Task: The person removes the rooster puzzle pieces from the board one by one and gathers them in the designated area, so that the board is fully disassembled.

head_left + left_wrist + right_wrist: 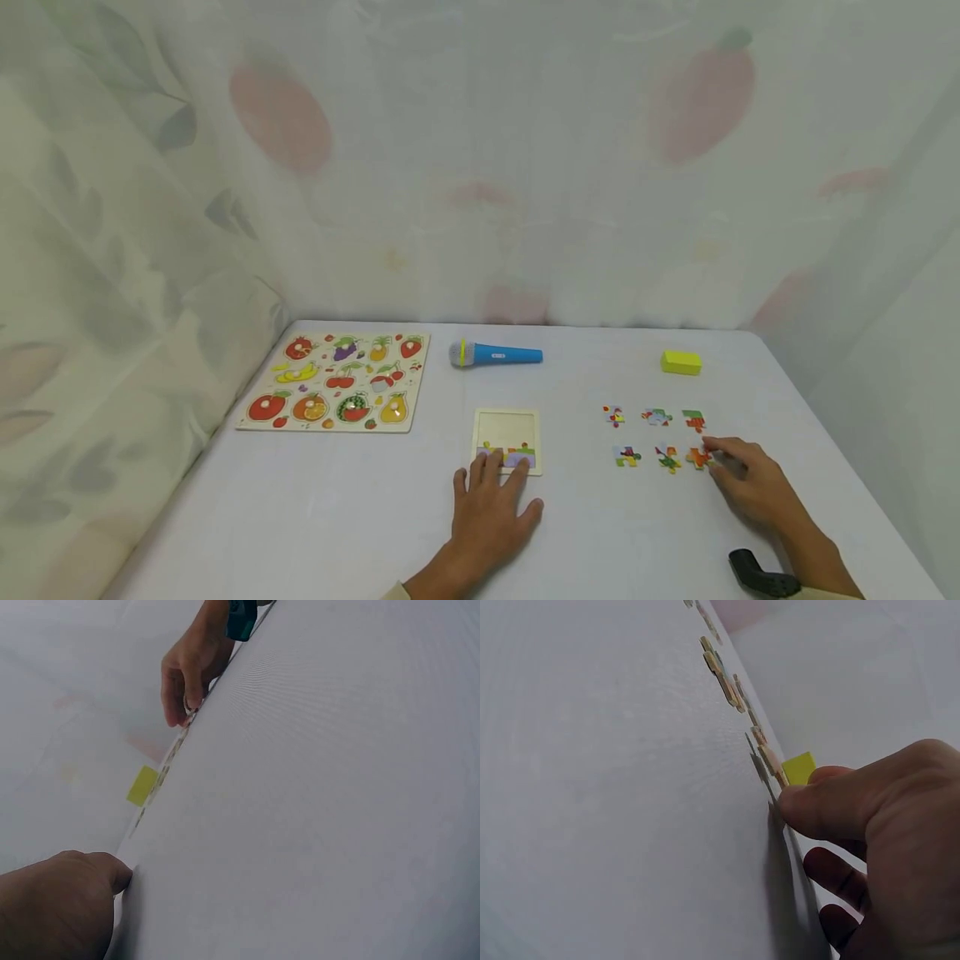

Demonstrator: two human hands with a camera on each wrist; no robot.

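Note:
My right hand (753, 487) pinches an orange jigsaw piece (698, 457) between thumb and fingertips. In the right wrist view the thumb presses that piece's edge (771, 762), and a shadow lies on the cloth beneath it. Several other jigsaw pieces (668, 458) lie in two rows just left of this hand. My left hand (491, 521) rests with spread fingers on the near edge of a small wooden puzzle tray (508, 419). Along the tray's near side runs a purple and green strip of picture. The left fingertips cover part of it.
A fruit puzzle board (337, 383) lies at the far left. A blue toy microphone (506, 355) lies behind the tray, and a yellow block (681, 362) stands behind the pieces. Near my right wrist is a black curved device (761, 575). Patterned curtains (480, 167) hang around the white table.

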